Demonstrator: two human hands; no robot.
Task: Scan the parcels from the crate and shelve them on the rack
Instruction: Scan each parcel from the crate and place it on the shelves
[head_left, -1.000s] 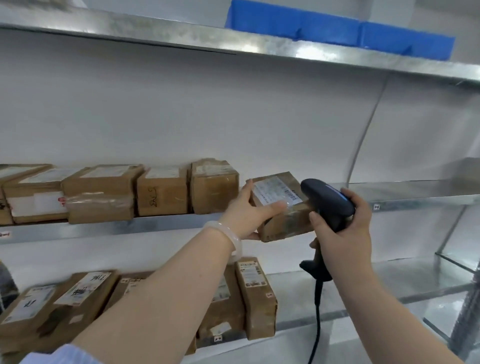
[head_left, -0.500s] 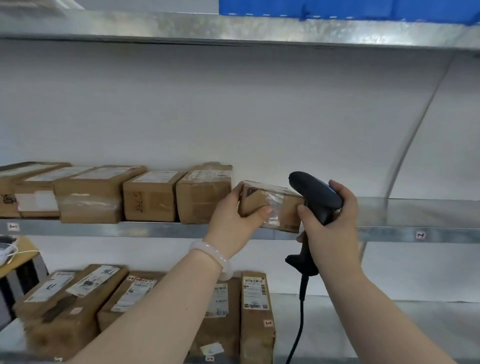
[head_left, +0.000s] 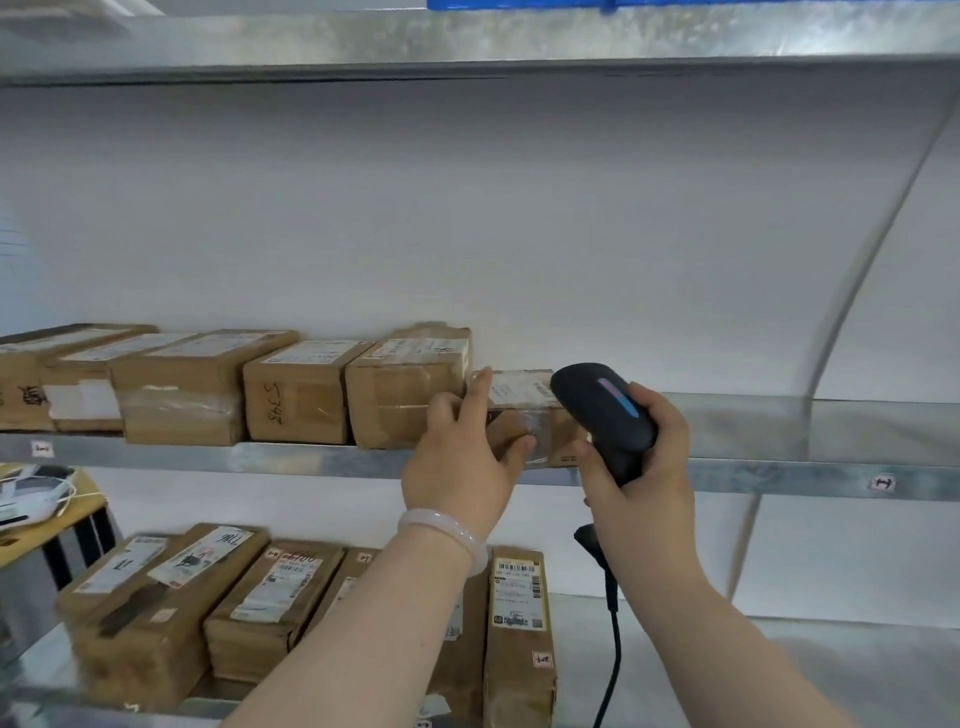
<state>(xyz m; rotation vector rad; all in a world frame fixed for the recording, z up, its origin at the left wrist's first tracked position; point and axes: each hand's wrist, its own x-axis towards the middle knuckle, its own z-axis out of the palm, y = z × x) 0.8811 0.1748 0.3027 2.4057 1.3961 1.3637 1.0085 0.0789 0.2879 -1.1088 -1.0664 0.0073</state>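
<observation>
Head view | my left hand (head_left: 462, 467) grips the small parcel (head_left: 524, 410) on the middle shelf (head_left: 779, 467), beside the taped box (head_left: 405, 395) | my right hand (head_left: 644, 467) clasps the scanner (head_left: 605, 415) at the parcel's 3 o'clock | parcel at 12 o'clock of my left hand, the nearer one (scanner hides its long axis)

Head camera faces the rack (head_left: 311, 458) closely, seemingly tilted slightly upward.

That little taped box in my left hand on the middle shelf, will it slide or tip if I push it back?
The small parcel would probably slide easily: glossy tape wraps it and the metal shelf looks smooth. Low and boxy, it seems unlikely to tip. The left hand alone grips it, so it is likely light.
</observation>
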